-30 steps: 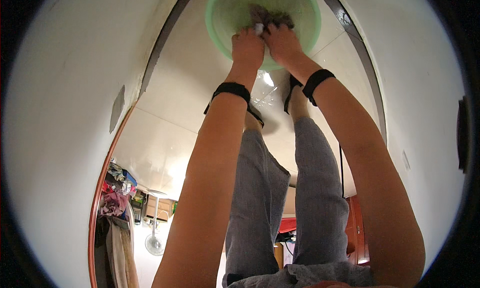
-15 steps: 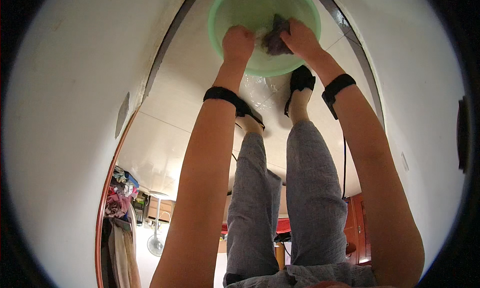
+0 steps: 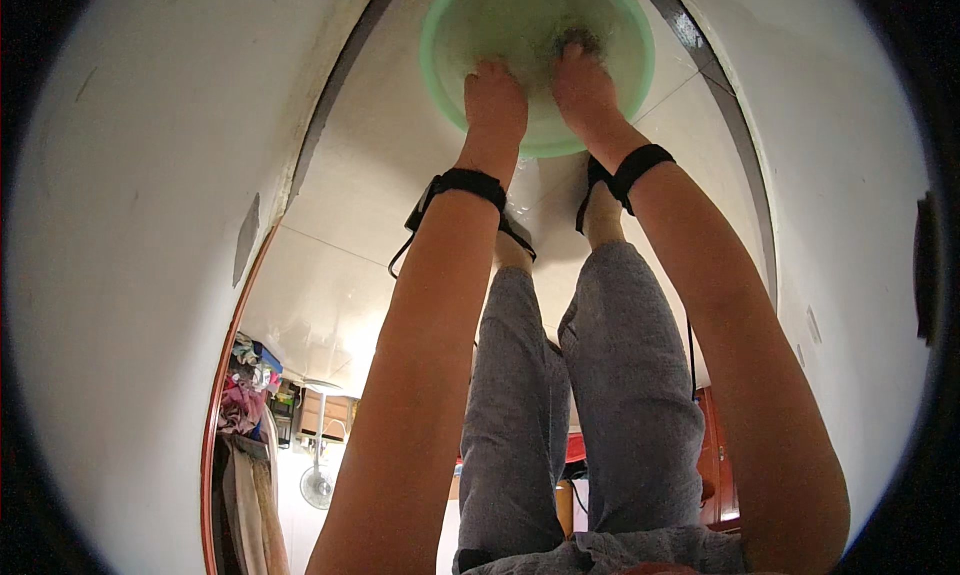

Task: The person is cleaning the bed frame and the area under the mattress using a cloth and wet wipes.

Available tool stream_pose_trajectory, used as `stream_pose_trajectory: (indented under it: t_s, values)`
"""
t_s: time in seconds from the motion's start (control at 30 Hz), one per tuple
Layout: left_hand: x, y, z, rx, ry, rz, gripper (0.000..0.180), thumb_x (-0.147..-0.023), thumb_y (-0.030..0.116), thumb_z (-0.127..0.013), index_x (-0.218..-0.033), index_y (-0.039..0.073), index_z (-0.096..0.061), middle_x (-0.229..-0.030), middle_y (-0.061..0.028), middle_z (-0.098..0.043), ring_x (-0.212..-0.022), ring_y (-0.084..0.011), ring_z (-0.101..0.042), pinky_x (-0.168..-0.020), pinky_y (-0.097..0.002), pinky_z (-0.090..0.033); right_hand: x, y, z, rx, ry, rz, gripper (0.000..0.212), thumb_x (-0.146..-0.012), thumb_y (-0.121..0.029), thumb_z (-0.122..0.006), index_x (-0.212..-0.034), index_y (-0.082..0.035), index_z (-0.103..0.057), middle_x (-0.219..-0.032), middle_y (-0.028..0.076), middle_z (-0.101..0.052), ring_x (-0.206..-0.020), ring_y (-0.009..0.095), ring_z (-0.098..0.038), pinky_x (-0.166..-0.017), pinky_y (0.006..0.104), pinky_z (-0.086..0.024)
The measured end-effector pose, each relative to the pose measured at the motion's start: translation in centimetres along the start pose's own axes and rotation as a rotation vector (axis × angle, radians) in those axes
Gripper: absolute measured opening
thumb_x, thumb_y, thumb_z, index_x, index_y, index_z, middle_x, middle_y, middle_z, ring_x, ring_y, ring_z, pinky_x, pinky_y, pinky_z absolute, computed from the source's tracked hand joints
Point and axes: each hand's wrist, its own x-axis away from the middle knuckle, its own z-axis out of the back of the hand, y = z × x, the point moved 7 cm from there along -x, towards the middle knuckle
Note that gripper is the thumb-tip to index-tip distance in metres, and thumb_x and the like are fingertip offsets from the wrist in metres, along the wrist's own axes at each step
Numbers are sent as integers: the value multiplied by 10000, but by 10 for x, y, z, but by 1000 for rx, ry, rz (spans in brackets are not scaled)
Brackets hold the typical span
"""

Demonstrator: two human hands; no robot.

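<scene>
A round, light green basin (image 3: 432,60) with cloudy water in it stands on the floor at the top of the view. My right hand (image 3: 584,83) reaches into the water, its fingers curled on a dark wet cloth (image 3: 580,41). Most of that cloth is under the surface, so its shape is hidden. Beside it, my left hand (image 3: 495,97) is also dipped in, knuckles up and fingers closed. The water and the hand itself hide whatever the left fingers hold. Each wrist wears a black strap.
White walls rise on the left (image 3: 150,225) and right (image 3: 830,175). My feet in black shoes stand on pale floor tiles (image 3: 350,175) just behind the basin. Toward the lower left are hanging clothes (image 3: 245,405) and a white standing fan (image 3: 317,485).
Both hands have shifted and gone lower into the water. The dark cloth, held up at the surface before, is now mostly submerged. The left hand has moved right, closer to the right hand.
</scene>
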Motion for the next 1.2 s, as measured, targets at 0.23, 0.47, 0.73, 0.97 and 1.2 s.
stream_pose_trajectory:
  t_s: [0.23,0.47,0.73,0.97,1.2]
  values:
    - [-3,-11,7,297,-66,193,220,-795,180,-503,-938,55,-616,-1050,-148,-508,-914,-311,-547,-707,-412,-504,24,-18,44,64,-104,370,233,-798,-151,-522,-1015,-79,-565,-1028,182,-510,-947,348,-551,-758,402,-495]
    - [3,3,17,192,71,40,337,-779,103,-535,-1116,96,-512,-1084,-132,-498,-929,-279,-548,-722,-413,-505,27,-20,7,271,37,578,209,-798,-172,-519,-978,-93,-590,-990,133,-500,-929,315,-526,-752,410,-494]
    - [-20,7,-15,394,-338,188,160,-786,135,-532,-866,69,-654,-892,-117,-603,-899,-284,-572,-787,-378,-471,14,-12,-2,356,133,379,221,-834,-219,-487,-979,-107,-609,-922,134,-553,-917,293,-557,-693,398,-497]
    - [9,-24,12,941,-116,187,169,-800,158,-541,-899,42,-612,-905,-120,-593,-832,-278,-579,-731,-391,-475,56,-18,46,-894,-367,287,341,-733,-316,-592,-908,-23,-599,-690,103,-596,-610,194,-578,-583,314,-471]
    - [76,9,80,2383,-94,865,226,-862,156,-426,-999,10,-531,-886,-82,-573,-750,-199,-562,-595,-285,-492,133,-27,142,-759,-5,198,316,-634,-167,-645,-876,21,-567,-886,233,-564,-827,384,-564,-732,412,-460]
